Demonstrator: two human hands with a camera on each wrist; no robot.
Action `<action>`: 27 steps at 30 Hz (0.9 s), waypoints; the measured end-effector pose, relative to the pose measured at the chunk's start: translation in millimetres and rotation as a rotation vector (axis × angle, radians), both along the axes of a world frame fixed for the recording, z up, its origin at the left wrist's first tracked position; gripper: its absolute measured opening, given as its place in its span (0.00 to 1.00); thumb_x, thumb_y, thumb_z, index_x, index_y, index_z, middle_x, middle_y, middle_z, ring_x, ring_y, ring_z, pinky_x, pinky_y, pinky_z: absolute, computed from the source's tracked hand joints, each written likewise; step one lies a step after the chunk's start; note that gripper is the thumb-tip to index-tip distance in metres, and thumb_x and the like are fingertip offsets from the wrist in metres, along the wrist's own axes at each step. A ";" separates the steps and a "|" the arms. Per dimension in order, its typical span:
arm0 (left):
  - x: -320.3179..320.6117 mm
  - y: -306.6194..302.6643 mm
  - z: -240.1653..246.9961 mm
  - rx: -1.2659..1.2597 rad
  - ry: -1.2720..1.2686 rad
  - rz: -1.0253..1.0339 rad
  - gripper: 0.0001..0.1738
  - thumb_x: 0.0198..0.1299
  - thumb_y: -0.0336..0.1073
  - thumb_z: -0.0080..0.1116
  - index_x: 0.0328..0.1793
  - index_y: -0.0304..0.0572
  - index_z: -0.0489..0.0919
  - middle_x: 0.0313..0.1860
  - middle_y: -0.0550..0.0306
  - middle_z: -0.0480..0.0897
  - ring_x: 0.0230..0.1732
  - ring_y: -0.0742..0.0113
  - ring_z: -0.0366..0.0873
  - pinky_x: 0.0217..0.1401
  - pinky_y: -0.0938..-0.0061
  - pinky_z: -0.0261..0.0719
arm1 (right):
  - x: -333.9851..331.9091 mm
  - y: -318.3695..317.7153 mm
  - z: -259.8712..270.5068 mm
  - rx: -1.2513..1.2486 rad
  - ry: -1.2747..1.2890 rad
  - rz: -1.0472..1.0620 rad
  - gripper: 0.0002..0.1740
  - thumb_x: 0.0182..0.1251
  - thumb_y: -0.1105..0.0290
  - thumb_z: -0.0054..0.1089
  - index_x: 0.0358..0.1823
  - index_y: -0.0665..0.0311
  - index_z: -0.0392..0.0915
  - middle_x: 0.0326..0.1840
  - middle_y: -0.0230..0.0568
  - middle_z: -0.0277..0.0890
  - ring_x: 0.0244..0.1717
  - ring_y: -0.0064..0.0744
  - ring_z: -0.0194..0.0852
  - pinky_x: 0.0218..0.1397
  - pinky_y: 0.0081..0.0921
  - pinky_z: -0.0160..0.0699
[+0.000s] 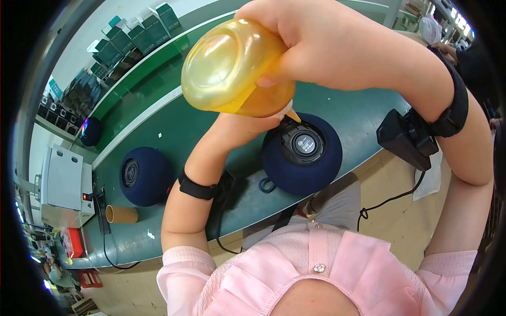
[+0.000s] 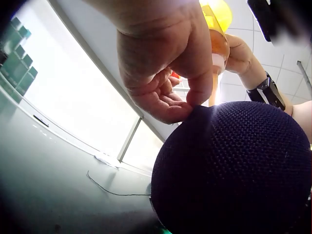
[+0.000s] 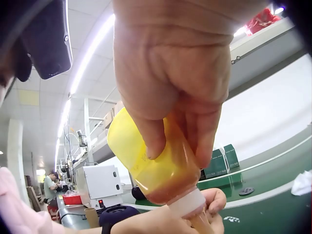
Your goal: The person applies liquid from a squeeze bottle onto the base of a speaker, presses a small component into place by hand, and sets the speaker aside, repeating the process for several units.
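My right hand (image 1: 327,50) grips a translucent yellow squeeze bottle (image 1: 226,66), tipped upside down. Amber liquid shows inside it in the right wrist view, near the white collar (image 3: 187,204). Its narrow nozzle (image 1: 293,115) points into the recess on top of a round, navy fabric-covered speaker (image 1: 284,176). Inside that recess is a black ring around a round label (image 1: 305,144). In the left wrist view, my left hand (image 2: 161,63) pinches the fabric at the speaker's upper edge with thumb and finger, right beside the nozzle. The bottle hides part of this hand in the head view.
A second navy speaker (image 1: 145,176) stands on the green bench (image 1: 211,158) to the left. Near it are a cardboard tube (image 1: 122,214) and a grey machine box (image 1: 67,181). Dark green boxes (image 1: 139,37) line the back shelf. Cables hang from both wrist cameras.
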State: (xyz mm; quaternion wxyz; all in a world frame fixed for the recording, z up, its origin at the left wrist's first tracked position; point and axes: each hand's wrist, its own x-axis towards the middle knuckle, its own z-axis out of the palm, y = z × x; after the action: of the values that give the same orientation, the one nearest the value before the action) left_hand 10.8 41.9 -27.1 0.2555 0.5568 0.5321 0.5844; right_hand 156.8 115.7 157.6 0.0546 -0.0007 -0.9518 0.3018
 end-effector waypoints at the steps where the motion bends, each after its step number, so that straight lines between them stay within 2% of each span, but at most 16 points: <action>1: 0.3 -0.2 -0.5 0.034 0.016 0.008 0.26 0.43 0.26 0.67 0.52 0.41 0.73 0.45 0.60 0.75 0.48 0.69 0.72 0.51 0.72 0.71 | -2.9 -6.9 9.6 -0.111 -0.210 -0.168 0.10 0.51 0.79 0.51 0.37 0.75 0.72 0.31 0.50 0.77 0.34 0.38 0.74 0.40 0.28 0.73; 5: 2.9 -3.7 4.0 0.017 0.075 0.013 0.22 0.45 0.27 0.67 0.48 0.42 0.75 0.43 0.60 0.77 0.45 0.69 0.73 0.49 0.72 0.72 | -1.6 -4.2 11.3 -0.071 -0.241 -0.144 0.10 0.54 0.78 0.51 0.38 0.75 0.72 0.31 0.50 0.77 0.32 0.39 0.74 0.38 0.29 0.73; 7: -0.2 -3.1 0.9 -0.016 0.138 -0.013 0.16 0.46 0.27 0.66 0.43 0.43 0.78 0.39 0.60 0.79 0.41 0.69 0.75 0.46 0.72 0.74 | 1.5 15.9 2.1 -0.035 -0.053 0.223 0.10 0.55 0.77 0.52 0.39 0.75 0.73 0.31 0.50 0.77 0.32 0.38 0.74 0.38 0.29 0.74; 8: -0.8 -2.7 -0.9 -0.016 0.138 -0.013 0.16 0.46 0.27 0.66 0.43 0.43 0.78 0.39 0.60 0.79 0.41 0.69 0.75 0.46 0.72 0.74 | -1.4 21.8 0.9 -0.035 -0.053 0.223 0.10 0.55 0.77 0.52 0.39 0.75 0.73 0.31 0.50 0.77 0.32 0.38 0.74 0.38 0.29 0.74; 10: -1.9 -1.9 -4.2 0.026 0.159 0.025 0.12 0.48 0.27 0.65 0.40 0.42 0.79 0.36 0.60 0.79 0.38 0.68 0.76 0.44 0.73 0.74 | -7.4 28.4 -1.3 0.121 -0.027 0.462 0.11 0.55 0.76 0.53 0.39 0.74 0.73 0.32 0.51 0.77 0.33 0.40 0.75 0.39 0.28 0.74; 11: -2.2 -1.7 -5.1 0.025 0.158 0.025 0.12 0.48 0.27 0.65 0.40 0.42 0.79 0.36 0.60 0.79 0.38 0.68 0.76 0.44 0.73 0.74 | -4.7 25.6 -7.6 0.120 -0.028 0.462 0.11 0.55 0.76 0.53 0.39 0.74 0.73 0.32 0.51 0.77 0.33 0.40 0.75 0.39 0.28 0.74; 13: -2.6 -0.8 -5.6 0.008 0.134 0.012 0.13 0.47 0.27 0.65 0.40 0.42 0.78 0.36 0.61 0.79 0.39 0.70 0.76 0.44 0.73 0.74 | 2.7 11.7 -21.0 0.176 0.191 0.200 0.12 0.55 0.72 0.56 0.38 0.75 0.72 0.32 0.53 0.76 0.34 0.42 0.75 0.39 0.28 0.73; 17: 1.4 -1.0 -0.9 0.028 0.013 -0.035 0.14 0.47 0.27 0.65 0.41 0.42 0.77 0.37 0.61 0.79 0.39 0.72 0.75 0.43 0.73 0.74 | -3.0 23.1 -26.5 0.067 0.140 0.180 0.14 0.54 0.70 0.59 0.38 0.73 0.72 0.33 0.52 0.76 0.34 0.42 0.75 0.40 0.28 0.72; 19: -0.2 2.0 -2.5 0.021 0.128 0.017 0.15 0.46 0.26 0.64 0.42 0.41 0.76 0.39 0.61 0.78 0.40 0.72 0.75 0.43 0.73 0.74 | 1.1 29.6 -30.5 0.130 0.263 0.179 0.14 0.53 0.70 0.60 0.39 0.72 0.73 0.34 0.50 0.77 0.36 0.41 0.75 0.42 0.27 0.73; 20: 1.4 4.8 -0.8 -0.028 0.060 0.011 0.18 0.45 0.26 0.64 0.46 0.40 0.76 0.44 0.59 0.78 0.44 0.70 0.75 0.48 0.73 0.74 | 3.9 39.6 -31.0 0.023 0.282 0.244 0.14 0.53 0.71 0.60 0.39 0.70 0.73 0.34 0.49 0.77 0.37 0.39 0.75 0.44 0.27 0.72; 21: 3.7 4.9 3.3 -0.026 0.061 0.013 0.18 0.45 0.26 0.64 0.46 0.40 0.76 0.44 0.59 0.78 0.44 0.70 0.75 0.48 0.73 0.74 | 8.8 44.0 -36.7 0.025 0.283 0.247 0.14 0.53 0.71 0.60 0.39 0.70 0.73 0.34 0.49 0.77 0.37 0.39 0.75 0.44 0.27 0.72; 23: 7.1 4.0 12.0 -0.057 0.147 -0.039 0.27 0.44 0.22 0.58 0.56 0.41 0.73 0.37 0.59 0.81 0.40 0.68 0.78 0.43 0.75 0.76 | 18.1 51.4 -54.4 -0.071 0.222 0.004 0.28 0.53 0.77 0.65 0.57 0.69 0.68 0.50 0.33 0.74 0.50 0.19 0.69 0.55 0.20 0.68; 24: 3.5 6.7 6.1 -0.037 0.216 0.035 0.23 0.43 0.23 0.56 0.50 0.37 0.70 0.28 0.57 0.80 0.33 0.71 0.78 0.37 0.78 0.76 | 27.1 51.1 -61.9 -0.100 0.340 -0.018 0.26 0.53 0.77 0.64 0.55 0.70 0.68 0.49 0.34 0.74 0.49 0.19 0.70 0.54 0.20 0.68; 25: 0.6 9.4 0.4 -0.036 0.218 0.039 0.23 0.43 0.23 0.56 0.50 0.37 0.70 0.28 0.57 0.80 0.33 0.71 0.78 0.37 0.78 0.76 | 37.5 52.5 -66.8 -0.099 0.342 -0.015 0.26 0.53 0.77 0.64 0.55 0.70 0.68 0.49 0.34 0.74 0.49 0.19 0.70 0.54 0.20 0.68; 27: -2.5 12.6 -5.6 -0.087 0.144 0.014 0.18 0.42 0.23 0.57 0.40 0.37 0.64 0.26 0.54 0.79 0.30 0.74 0.76 0.34 0.80 0.75 | 53.3 54.2 -73.4 -0.083 0.424 -0.133 0.27 0.52 0.76 0.65 0.56 0.70 0.68 0.49 0.34 0.73 0.49 0.20 0.70 0.54 0.20 0.68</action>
State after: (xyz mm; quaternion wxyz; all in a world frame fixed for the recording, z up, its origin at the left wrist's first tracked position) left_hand 8.3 54.5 -32.7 0.2366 0.5822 0.5779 0.5206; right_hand 210.1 169.9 84.2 0.2733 -0.0020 -0.9037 0.3296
